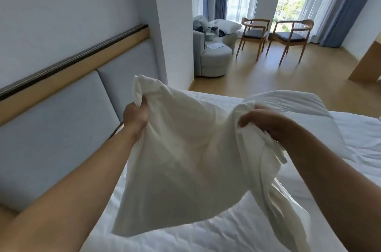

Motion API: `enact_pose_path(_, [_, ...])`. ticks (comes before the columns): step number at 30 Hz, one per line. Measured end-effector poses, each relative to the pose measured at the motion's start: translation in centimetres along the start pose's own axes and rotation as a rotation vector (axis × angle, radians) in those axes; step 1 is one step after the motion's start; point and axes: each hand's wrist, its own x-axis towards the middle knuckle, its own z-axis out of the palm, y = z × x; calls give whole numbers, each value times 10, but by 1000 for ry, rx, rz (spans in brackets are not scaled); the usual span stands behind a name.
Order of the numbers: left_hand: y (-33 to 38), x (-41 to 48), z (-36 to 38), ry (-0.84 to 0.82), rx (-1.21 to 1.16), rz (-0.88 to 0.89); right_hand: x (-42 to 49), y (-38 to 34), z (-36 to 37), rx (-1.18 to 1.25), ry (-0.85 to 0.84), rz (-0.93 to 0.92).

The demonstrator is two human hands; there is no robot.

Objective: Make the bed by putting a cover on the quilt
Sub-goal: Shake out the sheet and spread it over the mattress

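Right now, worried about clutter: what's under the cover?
White bed shows below the cover, gripped aloft by the left hand and right hand. The patch it screens is hidden.

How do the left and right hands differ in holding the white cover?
The left hand grips a bunched corner of the white cover, higher in view; the right hand grips a gathered edge, lower. The left hand is by the headboard, the right hand over the bed. Both hold it in the air.

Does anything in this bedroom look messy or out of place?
Yes: the grey upholstered armchair by the window is heaped with a white pillow and other bedding, and white papers lie on the round grey footstool. The pillow would normally sit on the white bed.
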Motion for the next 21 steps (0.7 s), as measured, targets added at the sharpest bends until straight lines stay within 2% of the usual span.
enact_pose_path(6, [-33, 68, 13, -122, -65, -134, 17, -42, 43, 250, 213, -11])
enact_pose_path(8, [-32, 79, 18, -240, 15, -195, 27, -55, 58, 419, 291, -8])
enact_pose_path(10, [-25, 76, 17, -476, 8, -231, 43, -69, 71, 600, 416, 13])
enact_pose_path(12, [-3, 52, 6, -772, -99, -126, 60, -79, 82, 711, 559, 45])
enact_pose_path(14, [18, 24, -8, -1048, -131, 127, 70, -89, 96, 758, 623, 62])
enact_pose_path(15, [25, 12, -15, -1111, -65, 299, 74, -94, 105, 774, 610, 45])
enact_pose_path(16, [24, 4, -17, -1055, 61, 456, 76, -100, 115, 796, 592, 32])
enact_pose_path(17, [18, -2, -16, -906, 201, 578, 81, -104, 124, 816, 605, 45])
enact_pose_path(18, [9, -3, -13, -733, 313, 615, 86, -108, 131, 845, 655, 75])
enact_pose_path(19, [-4, 1, -9, -604, 353, 583, 89, -113, 139, 896, 700, 107])
enact_pose_path(21, [-28, 17, -4, -506, 318, 409, 93, -124, 153, 979, 668, 111])
